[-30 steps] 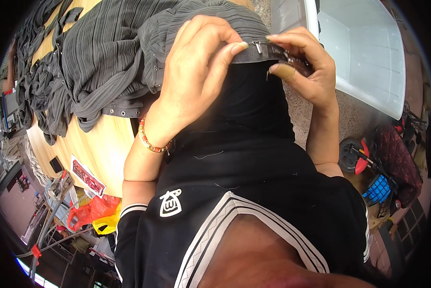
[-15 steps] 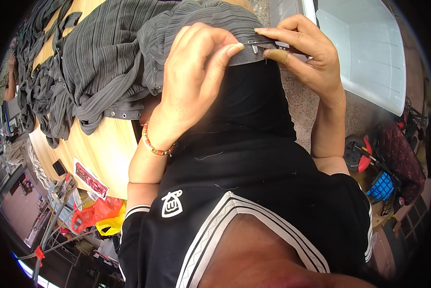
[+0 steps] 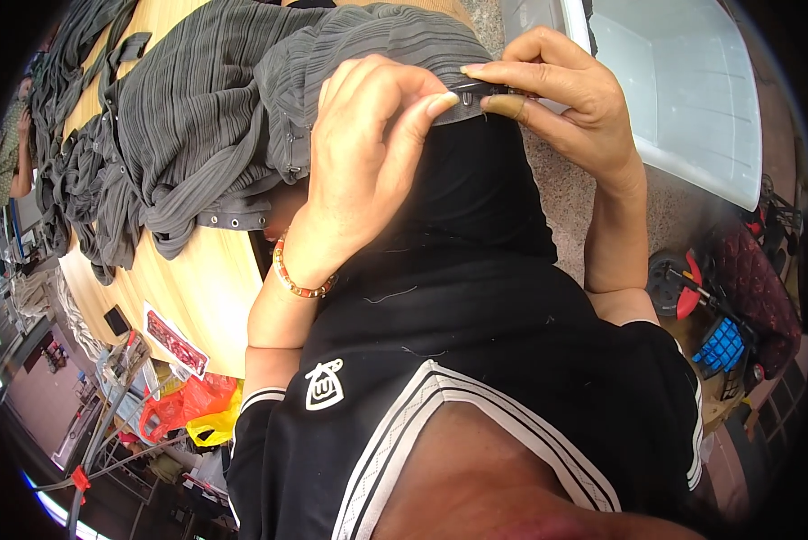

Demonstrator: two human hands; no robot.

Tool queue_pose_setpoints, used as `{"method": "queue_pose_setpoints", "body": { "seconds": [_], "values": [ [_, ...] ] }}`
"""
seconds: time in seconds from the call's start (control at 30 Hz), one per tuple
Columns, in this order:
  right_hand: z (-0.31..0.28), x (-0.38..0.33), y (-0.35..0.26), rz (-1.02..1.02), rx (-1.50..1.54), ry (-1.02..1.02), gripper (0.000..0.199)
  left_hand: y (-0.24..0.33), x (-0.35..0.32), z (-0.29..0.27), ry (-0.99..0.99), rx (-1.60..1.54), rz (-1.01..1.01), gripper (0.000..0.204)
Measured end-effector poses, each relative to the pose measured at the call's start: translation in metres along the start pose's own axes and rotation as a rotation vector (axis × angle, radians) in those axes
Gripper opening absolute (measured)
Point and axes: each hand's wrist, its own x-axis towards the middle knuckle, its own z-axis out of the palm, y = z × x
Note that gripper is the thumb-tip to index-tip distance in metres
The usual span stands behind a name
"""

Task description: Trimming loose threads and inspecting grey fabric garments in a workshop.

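A dark grey ribbed garment (image 3: 386, 31) lies across my lap, its smooth edge band (image 3: 458, 112) stretched between my hands. My left hand (image 3: 363, 144) is closed in a pinch at this band, thumb against the forefinger. On the right, my right hand (image 3: 570, 99) grips a slim dark object (image 3: 483, 87) between thumb and fingers, its tip close to my left thumb. A small metal fastener (image 3: 466, 99) shows on the band just below that object. The kind of the dark object cannot be made out, as the fingers partly cover it.
More grey ribbed garments (image 3: 188, 117) with eyelets lie heaped on the wooden table (image 3: 215, 279) at my left. A phone (image 3: 116, 319) and a red printed card (image 3: 176, 338) lie near its edge. At right stands a white plastic bin (image 3: 692, 99). Another person (image 3: 13, 153) is at far left.
The dark object in my right hand has shifted left, closer to my left thumb. My right hand has moved slightly left with it; the left keeps its pinch.
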Motion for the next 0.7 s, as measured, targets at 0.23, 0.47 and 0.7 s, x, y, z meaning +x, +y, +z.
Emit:
{"method": "queue_pose_setpoints", "body": {
  "seconds": [0.23, 0.47, 0.7],
  "values": [
    [-0.004, -0.01, 0.003, 0.063, 0.093, 0.059, 0.033, 0.003, -0.001, -0.007, -0.058, 0.05, 0.083, 0.009],
    [-0.006, -0.015, 0.003, 0.085, 0.106, 0.101, 0.034, 0.004, -0.003, -0.007, -0.034, 0.041, 0.151, 0.01],
    [0.0, -0.012, 0.001, 0.044, 0.161, 0.083, 0.037, 0.006, -0.005, -0.007, -0.011, 0.042, 0.138, 0.009]
  ]
}}
